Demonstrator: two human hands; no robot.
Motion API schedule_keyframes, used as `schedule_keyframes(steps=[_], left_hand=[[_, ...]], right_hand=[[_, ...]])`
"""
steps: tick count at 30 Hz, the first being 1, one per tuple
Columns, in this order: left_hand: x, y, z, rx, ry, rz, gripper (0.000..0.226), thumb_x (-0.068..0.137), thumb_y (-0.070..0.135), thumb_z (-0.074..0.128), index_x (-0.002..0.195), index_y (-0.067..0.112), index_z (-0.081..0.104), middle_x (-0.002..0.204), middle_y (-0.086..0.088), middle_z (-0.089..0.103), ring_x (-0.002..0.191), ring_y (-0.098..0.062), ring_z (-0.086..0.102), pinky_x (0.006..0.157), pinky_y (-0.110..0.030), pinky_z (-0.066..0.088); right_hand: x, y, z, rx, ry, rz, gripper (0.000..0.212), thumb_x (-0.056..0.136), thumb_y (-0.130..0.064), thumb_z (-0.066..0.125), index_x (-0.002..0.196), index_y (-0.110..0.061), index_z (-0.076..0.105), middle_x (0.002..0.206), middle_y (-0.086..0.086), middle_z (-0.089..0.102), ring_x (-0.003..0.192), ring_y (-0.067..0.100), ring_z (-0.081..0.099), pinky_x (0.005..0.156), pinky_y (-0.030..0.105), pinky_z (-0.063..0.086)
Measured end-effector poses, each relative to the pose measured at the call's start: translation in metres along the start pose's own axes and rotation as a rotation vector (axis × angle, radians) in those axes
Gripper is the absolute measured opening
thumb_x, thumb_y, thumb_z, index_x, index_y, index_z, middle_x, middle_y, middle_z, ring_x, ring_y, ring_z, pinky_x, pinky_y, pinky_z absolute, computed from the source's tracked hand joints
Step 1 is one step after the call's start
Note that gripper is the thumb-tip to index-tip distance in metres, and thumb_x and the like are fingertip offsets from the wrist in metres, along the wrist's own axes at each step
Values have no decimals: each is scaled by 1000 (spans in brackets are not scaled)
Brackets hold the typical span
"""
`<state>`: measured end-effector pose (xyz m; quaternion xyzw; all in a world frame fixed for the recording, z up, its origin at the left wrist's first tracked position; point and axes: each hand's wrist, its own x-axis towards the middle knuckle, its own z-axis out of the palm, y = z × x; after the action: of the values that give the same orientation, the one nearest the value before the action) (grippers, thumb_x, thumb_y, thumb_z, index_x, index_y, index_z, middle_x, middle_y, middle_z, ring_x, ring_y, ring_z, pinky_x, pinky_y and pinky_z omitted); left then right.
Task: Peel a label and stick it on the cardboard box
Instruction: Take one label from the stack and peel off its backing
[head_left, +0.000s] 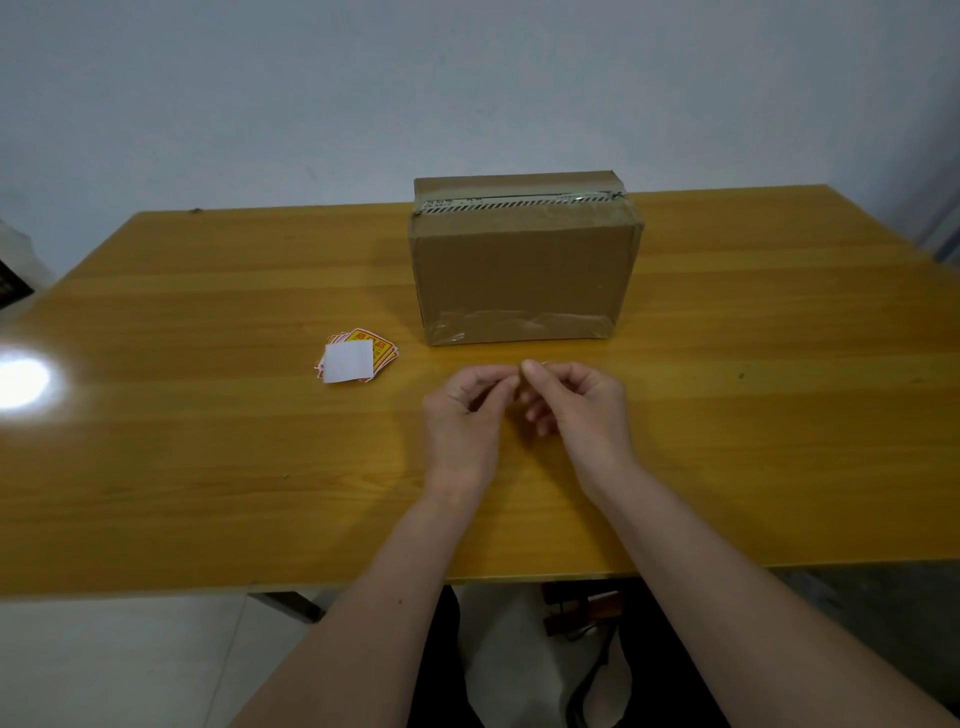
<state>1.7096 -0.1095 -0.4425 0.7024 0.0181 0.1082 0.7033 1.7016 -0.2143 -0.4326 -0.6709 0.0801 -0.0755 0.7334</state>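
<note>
From the head camera I look down on a glossy yellow-orange wooden table (208, 467) that runs up to a pale wall. A brown rectangular cardboard box (524, 270) stands on it toward the far edge, a little right of the middle, with a black-and-white striped tape strip (519, 202) along its top seam and clear tape shining low on its near face. Left of the box, and apart from it, a small fanned stack of red-and-yellow printed labels (382, 345) lies flat, with a blank white square sheet (348, 361) resting on top of it. Both bare hands are raised over the table just in front of the box, close together. My left hand (465, 415) has its fingers curled inward and its thumb and forefinger brought toward the right hand (576, 405), whose fingertips meet them in a pinch. Something thin may sit between those fingertips, possibly a label, but it is too small and blurred for me to say, so I cannot tell what either hand grips. Neither hand touches the box or the stack.
</note>
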Motion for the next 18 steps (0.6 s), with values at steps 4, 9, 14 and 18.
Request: schedule_keyframes(steps=[4,9,14,18], left_hand=[[1,1,1,-55,-7,-53,22,80,-2,67,78,20,70,74,9,72,71,-3,67,76,-21,55],[1,4,1,-62,-31,-66,24,81,-3,66,79,20,70,74,10,70,67,4,66,70,-11,53],[0,5,-1,-4,-21,-61,25,80,-1,68,80,24,70,79,9,70,73,1,67,73,-14,54],[1,5,-1,51,-6,-32,23,80,6,71,78,28,71,78,11,69,74,2,65,72,-13,52]], right_hand=[[1,1,1,23,-7,-1,13,86,-13,65,78,-3,70,64,4,65,51,9,55,46,19,45],[1,3,3,21,-4,-33,11,84,-9,66,74,-7,69,61,1,63,50,8,54,45,18,44],[-2,1,4,21,-3,-53,11,82,-10,69,77,0,68,62,3,63,51,8,53,45,18,43],[-1,1,4,31,-8,-57,17,82,-11,69,78,4,67,61,3,63,50,7,53,45,18,43]])
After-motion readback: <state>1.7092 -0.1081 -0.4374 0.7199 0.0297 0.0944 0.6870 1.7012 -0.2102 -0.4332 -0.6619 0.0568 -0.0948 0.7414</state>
